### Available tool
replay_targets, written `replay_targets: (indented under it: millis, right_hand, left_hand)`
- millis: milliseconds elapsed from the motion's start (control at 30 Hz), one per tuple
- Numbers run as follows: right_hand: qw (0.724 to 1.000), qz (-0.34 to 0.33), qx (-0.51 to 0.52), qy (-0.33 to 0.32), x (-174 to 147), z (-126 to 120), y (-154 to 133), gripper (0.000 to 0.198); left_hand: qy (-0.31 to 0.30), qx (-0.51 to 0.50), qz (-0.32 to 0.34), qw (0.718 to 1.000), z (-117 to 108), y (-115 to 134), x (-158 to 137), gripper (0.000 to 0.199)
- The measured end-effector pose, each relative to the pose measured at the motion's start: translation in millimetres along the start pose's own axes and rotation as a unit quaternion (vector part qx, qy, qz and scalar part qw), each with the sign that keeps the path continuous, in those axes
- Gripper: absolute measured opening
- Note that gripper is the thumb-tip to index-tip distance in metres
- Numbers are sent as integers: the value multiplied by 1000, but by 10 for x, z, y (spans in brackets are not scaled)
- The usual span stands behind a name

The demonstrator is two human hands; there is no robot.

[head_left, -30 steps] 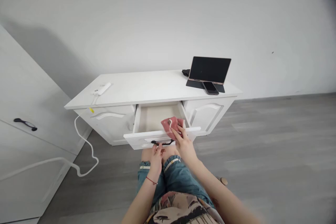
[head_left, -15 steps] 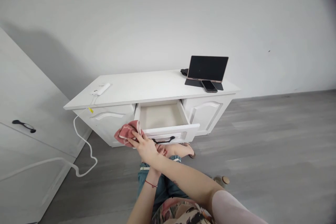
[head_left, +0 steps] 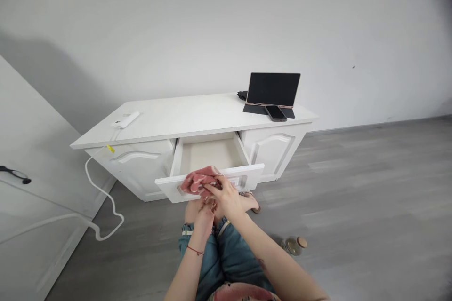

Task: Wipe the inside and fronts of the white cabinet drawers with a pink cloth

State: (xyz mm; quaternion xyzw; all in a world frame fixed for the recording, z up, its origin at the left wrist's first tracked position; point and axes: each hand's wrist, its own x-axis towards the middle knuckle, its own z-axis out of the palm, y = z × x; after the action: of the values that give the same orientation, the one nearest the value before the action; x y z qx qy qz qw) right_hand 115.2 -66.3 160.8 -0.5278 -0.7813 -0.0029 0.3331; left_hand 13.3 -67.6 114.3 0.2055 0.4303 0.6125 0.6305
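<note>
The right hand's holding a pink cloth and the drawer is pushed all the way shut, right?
Not quite: the drawer isn't shut; the head view shows it pulled open. The right hand does hold a pink cloth.

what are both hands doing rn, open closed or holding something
Left hand: by the drawer, fingers partly hidden; open or closed can't be told.
Right hand: holding the cloth.

A: Which type of place is this?
B: A room in a home, by appearance. Indicators: a white cabinet [head_left: 183, 115] with panelled doors; a tablet [head_left: 273, 88] and phone [head_left: 276, 113] atop the cabinet; a tall cupboard [head_left: 45, 150] left of the cabinet.
A: Further indicators?
B: Wood-look floor [head_left: 370, 188] around the cabinet; plain wall [head_left: 194, 23] behind it.
</note>
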Motion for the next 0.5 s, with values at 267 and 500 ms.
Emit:
replay_targets:
  millis: [267, 500]
  right_hand:
    - [960, 157, -78, 219, -404, -5, 577, 41]
    - [941, 273, -17, 199, -622, 367, 687, 35]
  left_hand:
    - [31, -54, -70, 996, -48, 94, 44, 32]
    - [24, -14, -38, 999, 7, 137, 67, 42]
